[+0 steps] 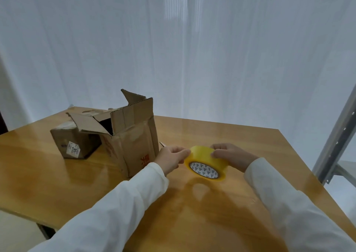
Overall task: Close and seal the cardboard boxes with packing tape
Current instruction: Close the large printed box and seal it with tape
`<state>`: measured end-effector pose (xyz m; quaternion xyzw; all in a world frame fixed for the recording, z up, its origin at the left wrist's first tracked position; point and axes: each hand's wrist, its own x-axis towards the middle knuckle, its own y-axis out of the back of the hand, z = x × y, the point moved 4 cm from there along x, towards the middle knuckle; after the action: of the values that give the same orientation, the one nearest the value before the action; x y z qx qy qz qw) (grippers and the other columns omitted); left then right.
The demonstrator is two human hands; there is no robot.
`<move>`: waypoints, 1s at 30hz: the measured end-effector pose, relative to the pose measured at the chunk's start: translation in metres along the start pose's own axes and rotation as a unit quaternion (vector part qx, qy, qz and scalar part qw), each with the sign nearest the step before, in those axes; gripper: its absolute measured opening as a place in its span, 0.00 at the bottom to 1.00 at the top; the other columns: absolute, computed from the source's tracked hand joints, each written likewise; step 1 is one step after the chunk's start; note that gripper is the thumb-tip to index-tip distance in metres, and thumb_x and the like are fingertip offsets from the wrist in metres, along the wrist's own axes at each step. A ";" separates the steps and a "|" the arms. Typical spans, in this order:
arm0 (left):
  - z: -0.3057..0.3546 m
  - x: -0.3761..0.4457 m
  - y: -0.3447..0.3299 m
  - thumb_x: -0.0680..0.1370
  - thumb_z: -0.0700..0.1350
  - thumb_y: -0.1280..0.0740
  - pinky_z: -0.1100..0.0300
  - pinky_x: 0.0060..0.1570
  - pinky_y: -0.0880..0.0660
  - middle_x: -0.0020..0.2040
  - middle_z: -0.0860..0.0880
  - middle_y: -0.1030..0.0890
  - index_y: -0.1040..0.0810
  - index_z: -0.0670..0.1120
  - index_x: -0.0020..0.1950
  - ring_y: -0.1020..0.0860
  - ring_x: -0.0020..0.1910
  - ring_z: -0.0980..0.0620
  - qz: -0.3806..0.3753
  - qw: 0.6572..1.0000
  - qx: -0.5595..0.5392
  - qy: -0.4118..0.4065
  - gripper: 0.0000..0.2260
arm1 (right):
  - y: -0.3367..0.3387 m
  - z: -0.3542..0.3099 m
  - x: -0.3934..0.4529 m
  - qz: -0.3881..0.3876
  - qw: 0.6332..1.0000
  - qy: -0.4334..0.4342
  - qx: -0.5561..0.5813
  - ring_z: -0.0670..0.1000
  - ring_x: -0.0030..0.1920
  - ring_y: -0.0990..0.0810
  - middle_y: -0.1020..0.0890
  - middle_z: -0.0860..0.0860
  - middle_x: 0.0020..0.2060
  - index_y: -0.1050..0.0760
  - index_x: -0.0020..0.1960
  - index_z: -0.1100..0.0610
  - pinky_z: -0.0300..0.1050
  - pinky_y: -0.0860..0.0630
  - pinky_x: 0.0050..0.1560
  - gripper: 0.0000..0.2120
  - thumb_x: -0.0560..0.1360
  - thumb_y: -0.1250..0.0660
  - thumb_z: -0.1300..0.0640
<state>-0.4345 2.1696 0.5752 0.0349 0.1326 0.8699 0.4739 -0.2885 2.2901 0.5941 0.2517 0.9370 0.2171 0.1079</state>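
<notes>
A yellow roll of packing tape hangs just above the wooden table, held between both hands. My right hand grips its right side. My left hand pinches the roll's left edge with thumb and fingers. Left of the hands stands a tall cardboard box with its top flaps up and open. A smaller brown box with a white label lies behind it on the left, partly hidden by a hanging flap.
The glossy wooden table ends at a left front edge and a right edge. A metal frame post rises off the right side. White curtains hang behind the table.
</notes>
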 end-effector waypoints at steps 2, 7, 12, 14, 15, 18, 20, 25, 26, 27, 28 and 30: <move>-0.005 0.001 -0.006 0.76 0.57 0.34 0.61 0.48 0.26 0.54 0.49 0.21 0.23 0.49 0.57 0.23 0.53 0.53 -0.025 0.999 -0.010 0.037 0.16 | 0.000 0.002 0.001 -0.003 1.000 -0.005 0.009 0.52 0.41 0.22 0.20 0.51 0.38 0.23 0.43 0.55 0.46 0.26 0.46 0.23 0.54 0.33 0.42; -0.022 0.001 -0.020 0.74 0.60 0.33 0.55 0.55 0.25 0.55 0.46 0.20 0.25 0.50 0.54 0.22 0.56 0.47 -0.086 0.976 -0.141 0.140 0.17 | -0.002 0.009 -0.001 0.011 0.999 -0.025 0.041 0.56 0.48 0.23 0.21 0.57 0.47 0.23 0.55 0.62 0.52 0.28 0.56 0.33 0.53 0.34 0.47; -0.019 0.006 -0.014 0.76 0.57 0.34 0.55 0.54 0.25 0.50 0.49 0.18 0.22 0.49 0.51 0.20 0.52 0.49 -0.082 0.984 -0.106 0.113 0.13 | -0.002 0.012 0.003 0.073 0.995 -0.035 0.064 0.57 0.58 0.23 0.21 0.54 0.55 0.24 0.54 0.50 0.56 0.30 0.66 0.26 0.57 0.35 0.43; -0.012 0.008 -0.010 0.77 0.54 0.34 0.57 0.48 0.26 0.48 0.51 0.17 0.21 0.48 0.52 0.20 0.49 0.52 -0.039 0.994 -0.060 0.077 0.11 | -0.001 0.012 0.007 0.074 0.994 -0.032 0.074 0.58 0.50 0.21 0.19 0.55 0.47 0.23 0.50 0.53 0.58 0.27 0.62 0.21 0.61 0.37 0.45; -0.009 0.009 -0.008 0.77 0.52 0.34 0.58 0.47 0.27 0.47 0.51 0.17 0.21 0.48 0.51 0.20 0.49 0.53 -0.018 0.997 -0.042 0.061 0.09 | 0.000 0.013 0.008 0.074 0.993 -0.031 0.082 0.59 0.46 0.20 0.19 0.56 0.44 0.23 0.47 0.53 0.59 0.26 0.60 0.17 0.63 0.38 0.46; -0.003 0.012 -0.006 0.76 0.51 0.32 0.56 0.49 0.27 0.45 0.49 0.17 0.20 0.47 0.45 0.20 0.46 0.52 0.039 0.999 0.024 0.013 0.08 | 0.000 0.015 0.011 0.079 0.993 -0.028 0.088 0.59 0.44 0.21 0.20 0.56 0.40 0.26 0.43 0.53 0.59 0.27 0.59 0.07 0.74 0.36 0.50; 0.004 0.013 -0.005 0.75 0.50 0.31 0.55 0.51 0.25 0.41 0.48 0.18 0.19 0.46 0.42 0.22 0.42 0.51 0.058 0.995 0.074 -0.016 0.08 | 0.001 0.019 0.011 0.081 0.992 -0.033 0.093 0.60 0.46 0.22 0.20 0.56 0.40 0.26 0.42 0.54 0.59 0.27 0.59 0.08 0.77 0.38 0.52; 0.022 0.012 -0.006 0.76 0.47 0.33 0.55 0.41 0.26 0.35 0.46 0.21 0.24 0.42 0.37 0.25 0.34 0.50 0.053 0.975 0.205 -0.073 0.11 | 0.004 0.027 0.011 0.084 0.989 -0.049 0.111 0.62 0.53 0.21 0.20 0.61 0.51 0.28 0.45 0.52 0.59 0.28 0.64 0.06 0.79 0.40 0.53; 0.023 0.012 -0.007 0.77 0.46 0.34 0.53 0.42 0.25 0.36 0.45 0.20 0.24 0.42 0.38 0.24 0.35 0.49 0.057 0.968 0.232 -0.080 0.11 | 0.004 0.028 0.011 0.086 0.987 -0.055 0.121 0.63 0.55 0.21 0.20 0.62 0.53 0.28 0.46 0.52 0.58 0.28 0.64 0.05 0.78 0.40 0.53; 0.021 0.012 -0.007 0.78 0.46 0.36 0.52 0.44 0.24 0.37 0.46 0.19 0.25 0.42 0.39 0.21 0.37 0.49 0.059 0.965 0.244 -0.077 0.10 | 0.004 0.029 0.011 0.083 0.986 -0.062 0.133 0.63 0.55 0.21 0.20 0.62 0.53 0.27 0.48 0.53 0.57 0.27 0.62 0.05 0.78 0.40 0.53; 0.016 0.014 -0.006 0.79 0.45 0.39 0.52 0.47 0.23 0.38 0.47 0.18 0.25 0.42 0.41 0.20 0.38 0.50 0.059 0.972 0.221 -0.060 0.10 | 0.003 0.031 0.011 0.074 0.983 -0.069 0.151 0.61 0.52 0.20 0.20 0.62 0.51 0.27 0.49 0.55 0.55 0.25 0.59 0.06 0.78 0.40 0.53; 0.004 0.018 -0.003 0.80 0.40 0.43 0.56 0.47 0.21 0.35 0.48 0.17 0.24 0.38 0.45 0.17 0.36 0.52 0.047 0.996 0.076 0.016 0.10 | -0.001 0.034 0.011 0.033 0.971 -0.078 0.223 0.55 0.38 0.19 0.19 0.59 0.38 0.27 0.48 0.61 0.51 0.22 0.51 0.10 0.77 0.40 0.54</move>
<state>-0.4412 2.1871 0.5767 0.0634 0.2036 0.8790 0.4264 -0.2880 2.3068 0.5628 0.3159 0.9417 -0.0138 0.1148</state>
